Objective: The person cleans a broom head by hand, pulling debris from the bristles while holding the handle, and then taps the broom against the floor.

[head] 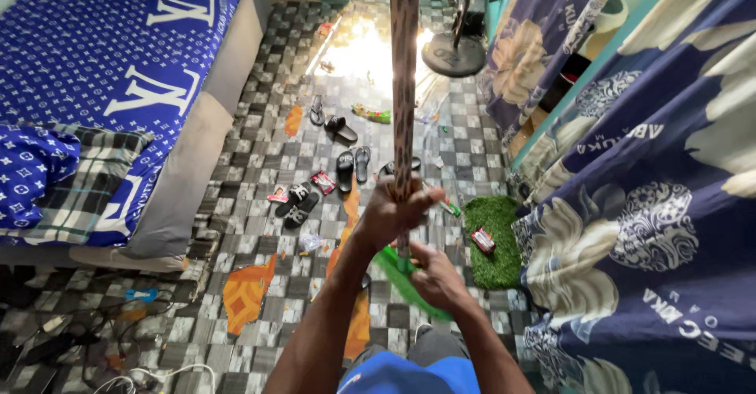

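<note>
Brown, patterned, the long stick (405,79) rises upright from the hands to the top of the view; the left hand (394,209) has its grip closed around it, and the right hand (435,278) clasps it just below, near the green bristles (409,284) at its foot; black sandals (298,203) lie scattered on the checkered floor (260,150); a green mat (496,240) sits beside the blue curtain (654,205); a bed (118,63) stands at left.

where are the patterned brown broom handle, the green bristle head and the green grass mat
patterned brown broom handle (404,87), head view, point on the middle of the shaft above the hands
green bristle head (403,282), head view, point on the bristles by the lower hand
green grass mat (498,262), head view, point on bare turf
</note>
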